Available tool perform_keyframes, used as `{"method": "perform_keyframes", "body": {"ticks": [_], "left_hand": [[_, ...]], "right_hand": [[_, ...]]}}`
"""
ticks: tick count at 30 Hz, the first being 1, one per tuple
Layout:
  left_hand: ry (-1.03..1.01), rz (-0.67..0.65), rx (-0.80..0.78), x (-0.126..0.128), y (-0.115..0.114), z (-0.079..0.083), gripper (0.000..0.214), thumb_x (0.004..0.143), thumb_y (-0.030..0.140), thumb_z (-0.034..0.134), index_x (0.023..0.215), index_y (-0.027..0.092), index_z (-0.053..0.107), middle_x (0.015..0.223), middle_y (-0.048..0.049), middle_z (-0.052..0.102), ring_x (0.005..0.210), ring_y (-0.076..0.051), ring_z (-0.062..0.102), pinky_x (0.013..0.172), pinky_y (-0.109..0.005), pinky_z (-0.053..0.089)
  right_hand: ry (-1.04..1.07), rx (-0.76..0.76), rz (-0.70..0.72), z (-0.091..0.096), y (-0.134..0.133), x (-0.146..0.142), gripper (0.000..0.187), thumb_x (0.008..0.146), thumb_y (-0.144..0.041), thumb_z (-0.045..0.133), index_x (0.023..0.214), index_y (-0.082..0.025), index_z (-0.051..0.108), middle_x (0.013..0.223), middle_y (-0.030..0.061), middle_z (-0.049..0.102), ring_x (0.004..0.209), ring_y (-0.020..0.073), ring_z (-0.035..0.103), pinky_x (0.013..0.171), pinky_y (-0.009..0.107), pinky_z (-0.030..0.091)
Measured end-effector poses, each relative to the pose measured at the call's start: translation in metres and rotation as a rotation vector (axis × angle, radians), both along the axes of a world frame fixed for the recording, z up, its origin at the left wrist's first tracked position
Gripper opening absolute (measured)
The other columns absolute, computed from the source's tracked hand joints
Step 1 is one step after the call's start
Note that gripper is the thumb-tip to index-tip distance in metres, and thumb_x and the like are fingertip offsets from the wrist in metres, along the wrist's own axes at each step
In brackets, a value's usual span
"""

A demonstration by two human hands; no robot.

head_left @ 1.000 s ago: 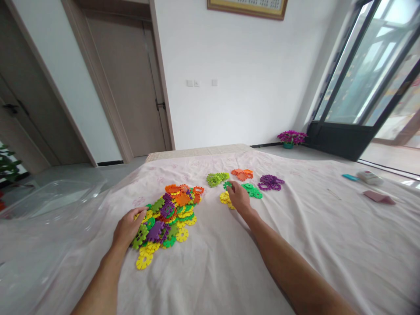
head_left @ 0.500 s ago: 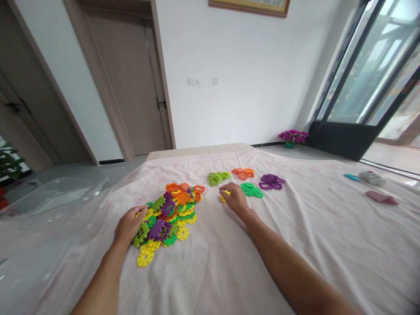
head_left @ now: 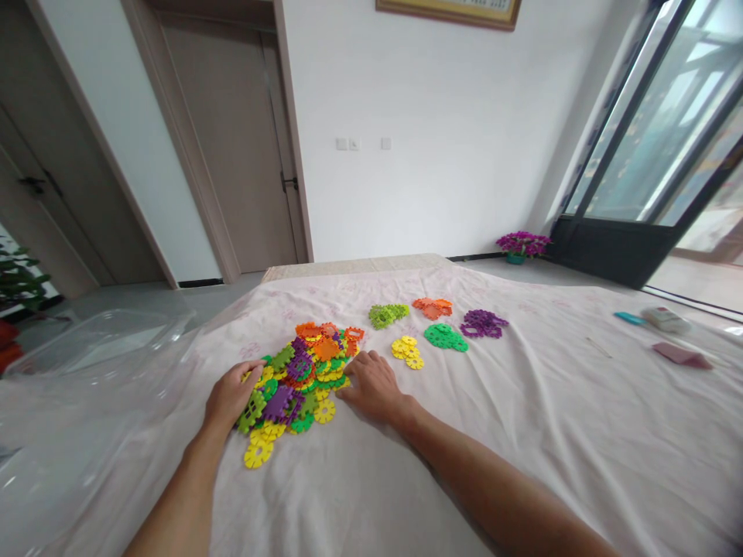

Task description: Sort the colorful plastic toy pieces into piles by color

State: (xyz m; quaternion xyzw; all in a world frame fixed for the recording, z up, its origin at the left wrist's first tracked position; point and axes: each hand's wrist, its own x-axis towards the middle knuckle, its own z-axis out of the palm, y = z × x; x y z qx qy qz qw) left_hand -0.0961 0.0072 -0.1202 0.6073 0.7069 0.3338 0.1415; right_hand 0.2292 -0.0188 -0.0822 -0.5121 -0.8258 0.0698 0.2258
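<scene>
A mixed pile of plastic interlocking pieces [head_left: 299,362], in orange, purple, green and yellow, lies on the cloth between my hands. My left hand [head_left: 231,394] rests against the pile's left edge, thumb and fingers slightly apart over a few pieces. At the right edge, my right hand [head_left: 374,387] reaches down beside yellow discs, its thumb apart from the bent fingers; the fingertips are partly hidden. Beyond it lie single-colour groups: yellow discs [head_left: 407,352], green discs [head_left: 445,337], light green pieces [head_left: 388,315], orange pieces [head_left: 433,308] and purple pieces [head_left: 484,323].
A pale patterned cloth [head_left: 522,433] with folds covers the surface. Clear plastic containers [head_left: 98,363] stand at the left. A pink item [head_left: 682,355], a blue item [head_left: 630,318] and a white pack [head_left: 665,319] lie at the far right.
My right hand has moved left and nearer, from the yellow group to the right edge of the mixed pile. The yellow group is now uncovered. My left hand stays at the pile.
</scene>
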Motion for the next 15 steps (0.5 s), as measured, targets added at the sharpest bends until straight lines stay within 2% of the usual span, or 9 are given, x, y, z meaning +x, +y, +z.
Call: {"method": "perform_keyframes", "body": {"ticks": [3,9,15], "left_hand": [[-0.002,-0.002,0.014,0.000,0.000,0.000,0.041,0.085,0.051,0.046,0.108,0.027,0.070,0.117,-0.0003,0.071,0.110,-0.021,0.063,0.090,-0.027,0.047],[-0.006,-0.007,0.029,0.002,-0.001,0.001,0.041,0.085,0.051,0.046,0.107,0.027,0.071,0.117,-0.0010,0.071,0.109,-0.021,0.064,0.090,-0.027,0.047],[-0.023,0.005,0.000,0.004,-0.003,0.004,0.040,0.086,0.050,0.045,0.108,0.027,0.069,0.117,-0.0009,0.070,0.110,-0.021,0.063,0.091,-0.027,0.046]], "right_hand": [[0.036,-0.028,-0.012,-0.001,0.001,-0.001,0.026,0.075,-0.042,0.074,0.093,-0.024,0.068,0.098,0.0026,0.062,0.095,0.0192,0.049,0.083,0.030,0.034],[0.040,-0.005,-0.013,-0.005,0.005,0.004,0.027,0.073,-0.041,0.075,0.091,-0.022,0.068,0.096,0.0027,0.064,0.094,0.0185,0.052,0.080,0.028,0.034],[-0.004,0.007,-0.089,-0.005,0.016,0.025,0.029,0.072,-0.041,0.077,0.092,-0.022,0.069,0.094,0.0035,0.066,0.094,0.0204,0.054,0.077,0.028,0.035]]}}
